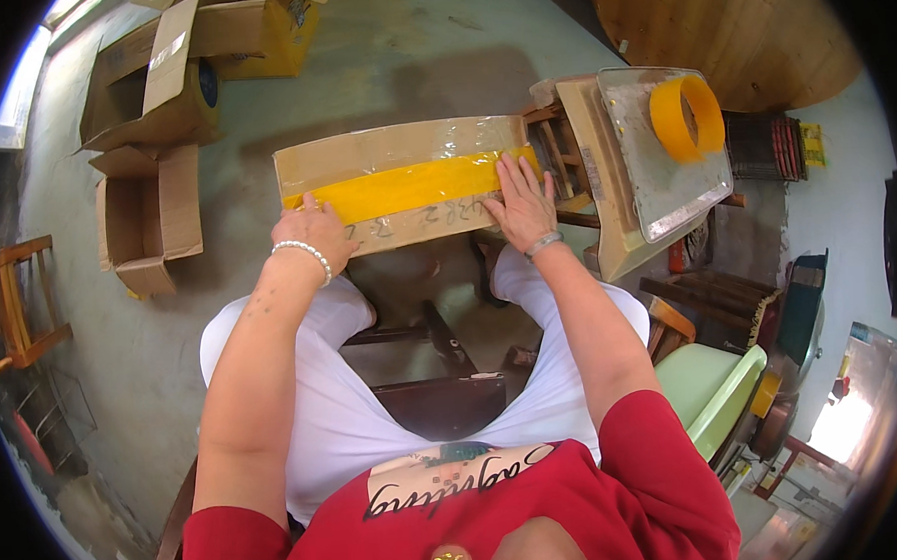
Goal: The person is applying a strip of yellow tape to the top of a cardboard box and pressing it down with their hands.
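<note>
Before my knees lies a long cardboard box [405, 143], its near flap marked with handwriting. A wide strip of yellow packing tape [399, 186] runs lengthwise along its top. My left hand [313, 229] rests on the left end of the box, its fingertips over the tape's end. Flat against the right end, my right hand [522, 202] presses with fingers spread across the tape. Neither hand grips anything. Off to the right, a roll of yellow tape [665, 124] stands on a scuffed, light-coloured tray [639, 181], well apart from my hands.
Open cardboard boxes [179, 205] stand on the floor at the left. A wooden stool [25, 306] is at the far left. Under the tray sits another cardboard piece [590, 169] on a wooden frame. A green plastic basin [712, 388] is near my right elbow.
</note>
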The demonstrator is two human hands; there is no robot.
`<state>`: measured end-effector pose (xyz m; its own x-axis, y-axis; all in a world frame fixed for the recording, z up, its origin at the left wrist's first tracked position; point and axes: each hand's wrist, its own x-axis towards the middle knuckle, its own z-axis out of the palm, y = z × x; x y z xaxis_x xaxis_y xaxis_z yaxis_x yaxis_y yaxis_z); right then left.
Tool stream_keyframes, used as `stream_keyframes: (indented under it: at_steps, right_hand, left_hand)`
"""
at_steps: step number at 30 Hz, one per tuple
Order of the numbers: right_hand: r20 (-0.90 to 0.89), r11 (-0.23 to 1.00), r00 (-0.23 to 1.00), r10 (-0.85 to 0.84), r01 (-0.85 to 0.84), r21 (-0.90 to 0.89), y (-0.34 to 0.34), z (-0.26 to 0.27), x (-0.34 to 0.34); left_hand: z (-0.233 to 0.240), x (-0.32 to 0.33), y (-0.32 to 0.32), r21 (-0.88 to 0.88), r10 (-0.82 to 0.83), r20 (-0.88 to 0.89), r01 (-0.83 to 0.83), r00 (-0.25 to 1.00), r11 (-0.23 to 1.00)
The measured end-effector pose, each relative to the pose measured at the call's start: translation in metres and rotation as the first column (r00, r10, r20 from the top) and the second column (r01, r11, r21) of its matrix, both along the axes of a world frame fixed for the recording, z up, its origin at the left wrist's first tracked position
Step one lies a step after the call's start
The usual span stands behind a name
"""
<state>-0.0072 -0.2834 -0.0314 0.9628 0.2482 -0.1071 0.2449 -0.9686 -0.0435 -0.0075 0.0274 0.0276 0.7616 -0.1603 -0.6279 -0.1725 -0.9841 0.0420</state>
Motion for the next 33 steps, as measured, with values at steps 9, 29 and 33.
stream_keyframes:
  at_steps: [9,29,33]
  right_hand:
    - [0.188,0.952,0.982,0.035,-0.090,0.293,0.033,0.012,0.000]
    - [-0.032,0.949,0.948,-0.316,0.317,-0.001,0.010,-0.009,-0.094]
    - [-0.203,0.867,0.859,-0.469,0.492,0.080,0.000,-0.038,-0.132]
  left_hand:
    - [0.003,0.006,0.002,-0.083,0.019,0.049,-0.015,0.999,0.996]
    - [0.024,0.019,0.000,-0.047,-0.005,-0.053,0.003,0.999,0.999]
    - [0.016,0.019,0.002,-0.060,-0.021,-0.021,0.020,1.000,0.998]
